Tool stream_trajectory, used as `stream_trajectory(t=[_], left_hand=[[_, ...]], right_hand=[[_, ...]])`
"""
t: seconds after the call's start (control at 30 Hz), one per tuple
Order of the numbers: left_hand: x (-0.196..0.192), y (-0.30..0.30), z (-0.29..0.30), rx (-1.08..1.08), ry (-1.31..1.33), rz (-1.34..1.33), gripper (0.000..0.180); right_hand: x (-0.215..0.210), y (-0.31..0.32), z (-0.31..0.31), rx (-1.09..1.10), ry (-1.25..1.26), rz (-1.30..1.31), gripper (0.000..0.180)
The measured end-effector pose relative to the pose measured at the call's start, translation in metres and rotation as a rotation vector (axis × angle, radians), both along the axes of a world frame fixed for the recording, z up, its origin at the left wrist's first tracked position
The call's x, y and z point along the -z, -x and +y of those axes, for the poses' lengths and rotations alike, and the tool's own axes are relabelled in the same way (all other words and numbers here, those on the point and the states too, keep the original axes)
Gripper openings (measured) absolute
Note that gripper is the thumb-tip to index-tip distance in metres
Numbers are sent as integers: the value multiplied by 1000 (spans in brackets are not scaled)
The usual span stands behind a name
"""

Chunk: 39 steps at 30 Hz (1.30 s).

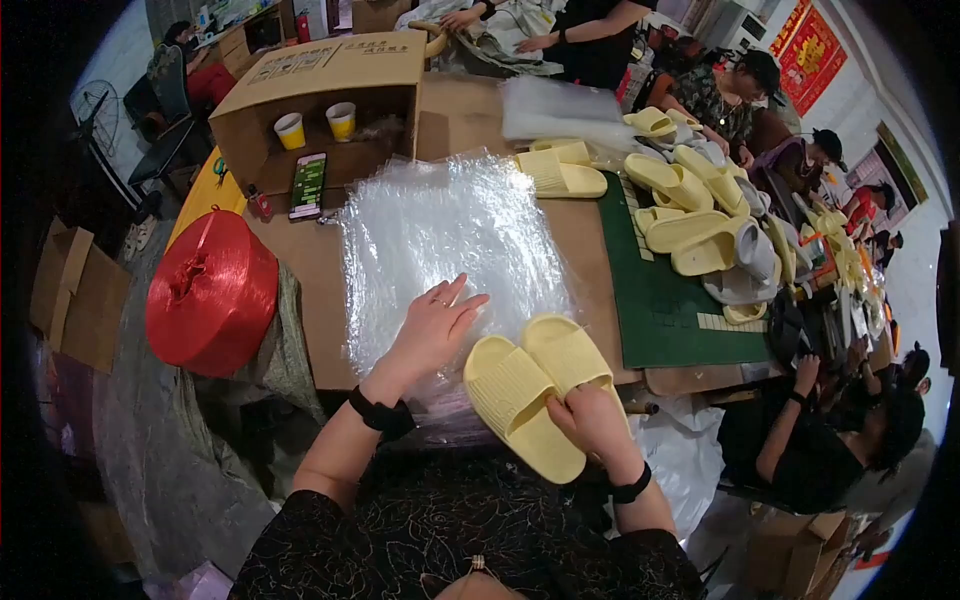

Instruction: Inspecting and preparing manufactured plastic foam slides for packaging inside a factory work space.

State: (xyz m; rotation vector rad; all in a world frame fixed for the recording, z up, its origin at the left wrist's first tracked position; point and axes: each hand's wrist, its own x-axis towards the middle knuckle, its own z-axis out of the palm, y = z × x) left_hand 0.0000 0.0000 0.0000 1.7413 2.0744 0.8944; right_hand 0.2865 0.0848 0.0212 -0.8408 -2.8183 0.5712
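A pair of pale yellow slide slippers (pixel 510 392) is in my right hand (pixel 592 420), which grips them side by side near their inner edges. They are held over the near edge of the table, at the lower right corner of a stack of clear plastic bags (pixel 450 235). My left hand (pixel 433 325) rests on that stack, its fingers stretched out and apart, with nothing in it. Part of the right hand's grip is hidden by the slippers.
A big red roll of plastic twine (pixel 213 293) stands at the left. Behind the bags are a cardboard box (pixel 320 85) with two cups and a phone (pixel 307 186). More yellow slippers (pixel 690 230) pile on a green mat (pixel 670 320) at right. Several people work beyond.
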Motion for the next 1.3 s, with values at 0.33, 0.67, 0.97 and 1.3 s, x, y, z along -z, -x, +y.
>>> stream_trajectory(t=[0.33,0.67,0.97,1.3], left_hand=[[-32,-33,-21,217,-101,189,39],[-55,-46,-31,429,-182,168,38],[-76,-28,-60,452,-219,129,34],[-26,27,-60,-471,-225,-427,51]], right_hand=[[-13,23,-10,27,-18,88,31],[27,110,18,-31,-96,199,16],[30,186,49,251,192,312,27],[-44,55,-21,-360,615,173,43]])
